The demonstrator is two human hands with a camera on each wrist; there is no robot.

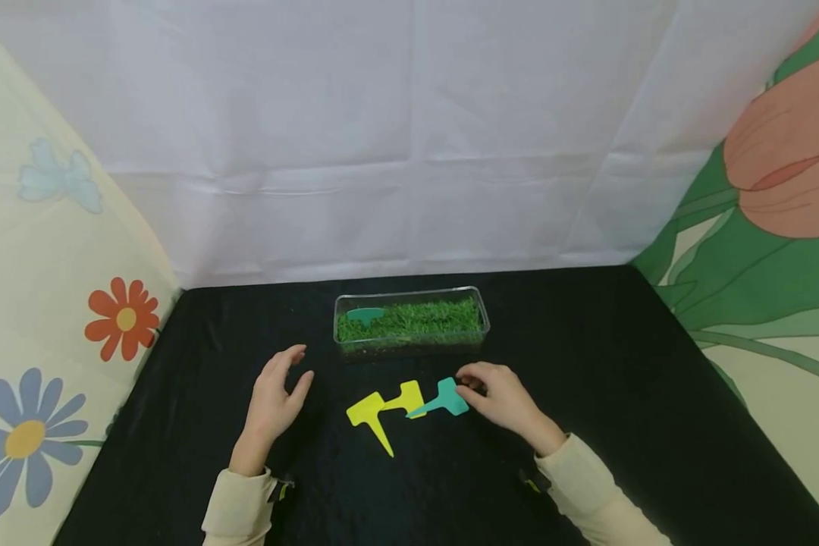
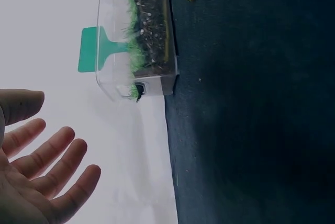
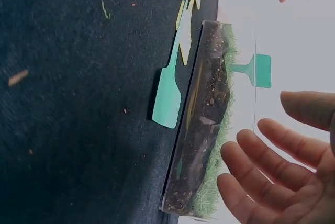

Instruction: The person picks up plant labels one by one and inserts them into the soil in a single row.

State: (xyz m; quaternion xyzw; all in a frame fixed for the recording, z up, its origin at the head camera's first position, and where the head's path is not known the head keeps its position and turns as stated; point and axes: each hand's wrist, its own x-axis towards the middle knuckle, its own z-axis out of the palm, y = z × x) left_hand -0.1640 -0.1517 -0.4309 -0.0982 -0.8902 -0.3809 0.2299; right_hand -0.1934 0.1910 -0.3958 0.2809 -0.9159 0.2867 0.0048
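Observation:
A clear plastic tray (image 1: 416,343) of soil and green grass (image 1: 423,318) stands towards the back of the table. One teal T-shaped plant label (image 2: 89,49) is upright in the grass near the tray's left end. Two yellow plant labels, one at left (image 1: 367,410) and one beside it (image 1: 408,395), lie on the cloth before the tray. A loose teal plant label (image 3: 167,101) overlaps the second yellow one. My right hand (image 1: 501,398) hovers by this teal label's wide end, fingers loosely bent and holding nothing. My left hand (image 1: 271,398) is raised left of the labels, fingers spread and empty.
Black cloth (image 1: 246,326) covers the table. A white sheet (image 1: 409,152) hangs behind it. Printed flower panels stand at the left (image 1: 34,288) and right (image 1: 778,265). Small bits of debris (image 3: 18,77) lie on the cloth.

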